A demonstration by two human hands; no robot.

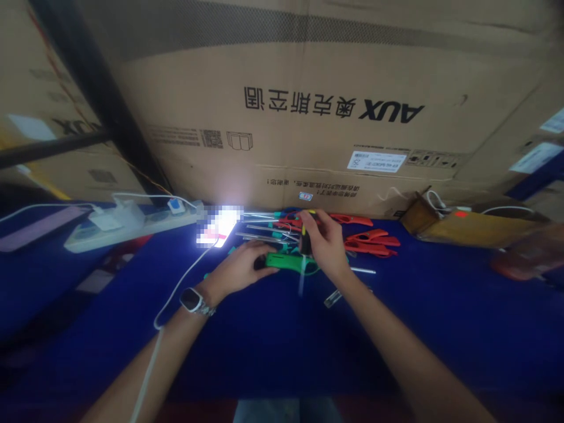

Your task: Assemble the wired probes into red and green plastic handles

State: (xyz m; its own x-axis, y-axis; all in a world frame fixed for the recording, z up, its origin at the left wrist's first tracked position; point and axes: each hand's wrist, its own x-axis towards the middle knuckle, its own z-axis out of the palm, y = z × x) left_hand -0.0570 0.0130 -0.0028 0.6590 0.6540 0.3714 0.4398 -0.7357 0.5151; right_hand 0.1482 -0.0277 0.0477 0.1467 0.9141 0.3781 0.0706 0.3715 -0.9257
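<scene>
My left hand (pixel 242 265) is closed around the left end of a green plastic lighter casing (pixel 288 261), which lies across the blue tabletop. In my right hand (pixel 329 242) is a screwdriver (pixel 305 241) with a black and yellow handle. It is held upright, its shaft pointing down at the right part of the green casing; whether the tip touches is unclear. Behind my hands are several metal lighter tubes (pixel 259 227) with teal parts. Several red lighter casings (pixel 372 242) lie to the right, partly hidden by my right hand.
A bright, blurred-out phone-like screen (pixel 222 223) with a white cable stands left of the tubes. Beyond it lies a white power strip (pixel 132 226). A large cardboard box (pixel 308 64) rises behind. To the right are a wooden box (pixel 458 228) and a small metallic tool (pixel 333 298).
</scene>
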